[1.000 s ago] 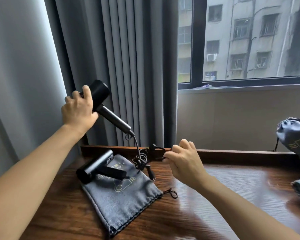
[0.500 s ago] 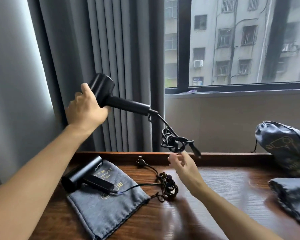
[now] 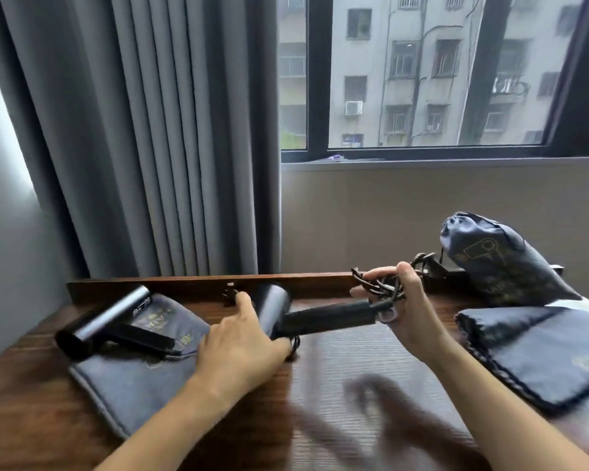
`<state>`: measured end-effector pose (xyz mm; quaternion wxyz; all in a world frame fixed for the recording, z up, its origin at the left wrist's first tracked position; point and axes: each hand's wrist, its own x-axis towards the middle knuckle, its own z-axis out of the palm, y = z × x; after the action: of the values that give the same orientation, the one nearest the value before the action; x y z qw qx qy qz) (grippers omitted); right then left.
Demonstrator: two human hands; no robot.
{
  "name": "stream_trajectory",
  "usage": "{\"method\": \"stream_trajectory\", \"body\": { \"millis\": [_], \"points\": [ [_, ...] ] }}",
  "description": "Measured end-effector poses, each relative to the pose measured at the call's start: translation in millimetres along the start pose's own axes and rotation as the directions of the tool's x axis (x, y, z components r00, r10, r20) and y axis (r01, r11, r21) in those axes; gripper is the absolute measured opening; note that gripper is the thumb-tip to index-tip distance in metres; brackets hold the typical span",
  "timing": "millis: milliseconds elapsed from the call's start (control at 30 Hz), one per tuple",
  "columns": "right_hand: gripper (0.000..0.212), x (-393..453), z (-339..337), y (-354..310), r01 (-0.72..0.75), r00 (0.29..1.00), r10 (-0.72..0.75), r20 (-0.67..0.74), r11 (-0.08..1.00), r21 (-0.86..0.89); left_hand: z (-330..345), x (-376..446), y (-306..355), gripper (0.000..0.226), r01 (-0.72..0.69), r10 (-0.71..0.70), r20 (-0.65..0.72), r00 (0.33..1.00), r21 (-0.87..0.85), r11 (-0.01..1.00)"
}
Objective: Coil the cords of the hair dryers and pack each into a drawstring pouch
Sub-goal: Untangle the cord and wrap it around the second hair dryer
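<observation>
Wooden desk (image 3: 320, 385) under a window, grey curtain (image 3: 150, 130) on the left, apartment block outside. So the hair dryer (image 3: 320, 319) being worked on is low over the middle of the desk, barrel end toward the left hand (image 3: 242, 351), handle pointing right. That hand is curled around the barrel end, index finger sticking out toward the back rail. Right hand (image 3: 402, 307) grips a messy bundle of cord (image 3: 385, 283) right at the base of the handle, thumb on top.

Main thing that can go wrong imo: that bundle looks tangled rather than neatly looped, so if it gets stuffed in as is, it'll probably snag on the pouch mouth or spring loose. Loops also poke out past the fingers on the far side, so easing the grip could let them unravel. Can't tell where the plug is in that mess.

Second dryer (image 3: 106, 329) lies on a flat pouch (image 3: 133, 375) just left of the left hand, its cord trailing under the wrist area, so a careless move could drag it or knot the two cords together. Over on the right, a filled pouch (image 3: 500, 263) leans against the wall and another flat pouch (image 3: 541, 351) lies in front of it, near the right forearm, easy to shove off the edge.
</observation>
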<state>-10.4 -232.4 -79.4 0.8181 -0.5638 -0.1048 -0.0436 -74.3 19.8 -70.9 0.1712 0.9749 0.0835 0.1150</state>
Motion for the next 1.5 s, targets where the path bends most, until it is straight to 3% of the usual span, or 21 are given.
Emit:
{"method": "stream_trajectory", "body": {
  "millis": [100, 200, 367, 533, 700, 767, 833, 900, 933, 1000, 1100, 1200, 1333, 1400, 1500],
  "points": [
    [0.053, -3.9, -9.2, 8.7, -0.123, 0.992, 0.123, 0.034, 0.992, -0.008, 14.2, -19.1, 1.8, 0.087, 0.029, -0.03, 0.024, 0.999, 0.029, 0.999],
    [0.044, -5.8, -18.3, 16.7, -0.089, 0.996, 0.089, 0.024, 0.996, -0.028, 8.6, -23.2, -8.4, 0.081, 0.054, -0.05, -0.051, 0.997, 0.08, 0.995],
    [0.05, -7.7, -19.2, 30.4, -0.088, 0.996, 0.093, 0.006, 0.953, -0.291, 6.1, -34.8, -18.1, 0.087, 0.1, -0.097, -0.025, 0.995, 0.206, 0.973],
    [0.027, -8.3, -13.8, 36.3, -0.032, 0.999, 0.034, -0.004, 0.868, -0.495, 9.0, -35.5, -18.7, 0.092, 0.068, -0.067, -0.014, 0.998, 0.298, 0.952],
    [0.03, -11.1, -10.6, 39.9, 0.003, 1.0, -0.013, -0.015, 0.859, -0.512, 3.6, -30.6, -9.6, 0.099, 0.003, -0.034, 0.041, 0.999, 0.596, 0.803],
    [0.03, -12.4, -7.9, 37.6, -0.008, 1.0, -0.005, -0.028, 0.891, -0.454, -4.1, -28.1, 3.8, 0.082, -0.054, 0.079, -0.007, 0.997, 0.675, 0.736],
    [0.029, -14.5, -5.0, 35.6, -0.025, 1.0, 0.017, -0.021, 0.901, -0.433, 0.2, -16.9, 13.6, 0.054, -0.234, 0.336, -0.092, 0.937, 0.55, 0.802],
    [0.025, -18.0, -1.2, 33.0, -0.005, 1.0, 0.015, 0.017, 0.89, -0.455, 13.4, -4.4, 21.6, 0.046, -0.531, 0.567, -0.2, 0.799, 0.209, 0.821],
    [0.026, -20.6, 2.1, 31.0, 0.017, 0.999, 0.006, 0.047, 0.882, -0.471, 19.4, 1.3, 26.2, 0.044, -0.616, 0.598, -0.216, 0.772, -0.02, 0.788],
    [0.031, -25.7, 8.9, 29.7, 0.079, 0.992, -0.02, 0.122, 0.862, -0.5, 31.7, 7.5, 34.4, 0.04, -0.644, 0.63, -0.179, 0.756, -0.377, 0.665],
    [0.016, -30.8, 10.2, 41.8, 0.148, 0.963, 0.02, 0.269, 0.794, -0.59, 45.9, 6.1, 43.9, 0.027, -0.589, 0.596, -0.235, 0.768, -0.625, 0.512],
    [0.006, -30.3, 8.6, 52.5, 0.176, 0.926, 0.114, 0.359, 0.712, -0.68, 53.5, 10.2, 41.4, 0.009, -0.477, 0.508, -0.183, 0.841, -0.693, 0.541],
    [0.009, -25.7, 2.6, 42.7, 0.331, 0.882, 0.043, 0.469, 0.652, -0.683, 52.1, 18.2, 30.4, 0.007, -0.276, 0.424, -0.052, 0.904, -0.829, 0.486],
    [0.021, -22.8, -0.9, 33.1, 0.205, 0.92, 0.098, 0.38, 0.707, -0.677, 50.7, 21.0, 27.9, 0.01, -0.181, 0.406, 0.012, 0.914, -0.882, 0.435],
    [0.043, -17.9, -3.5, 25.7, 0.028, 0.949, 0.125, 0.29, 0.881, -0.472, 51.9, 25.1, 24.8, 0.018, -0.095, 0.408, 0.076, 0.91, -0.919, 0.383]
  ]
}}
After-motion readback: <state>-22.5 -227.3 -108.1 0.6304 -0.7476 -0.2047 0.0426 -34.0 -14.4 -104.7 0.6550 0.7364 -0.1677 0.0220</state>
